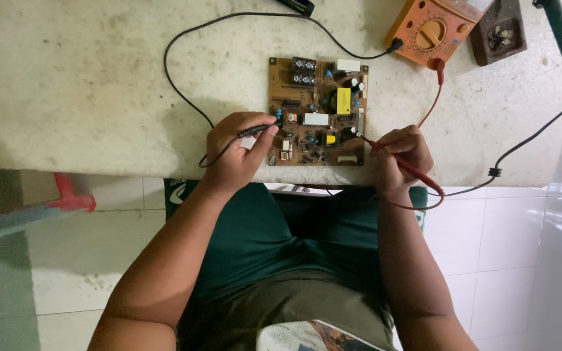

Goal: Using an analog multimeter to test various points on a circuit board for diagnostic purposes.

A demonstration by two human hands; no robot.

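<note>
Orange multimeter [438,29] cut off by top edge.

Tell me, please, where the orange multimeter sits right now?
In the head view, the orange multimeter lies at the table's far edge, upper right of the circuit board, beside a brown tray.

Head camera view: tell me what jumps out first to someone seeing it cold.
A brown circuit board lies mid-table, and both hands work on it. The left hand presses a black probe to its left edge; the right hand holds a red probe at its right edge. An orange multimeter sits upper right.
</note>
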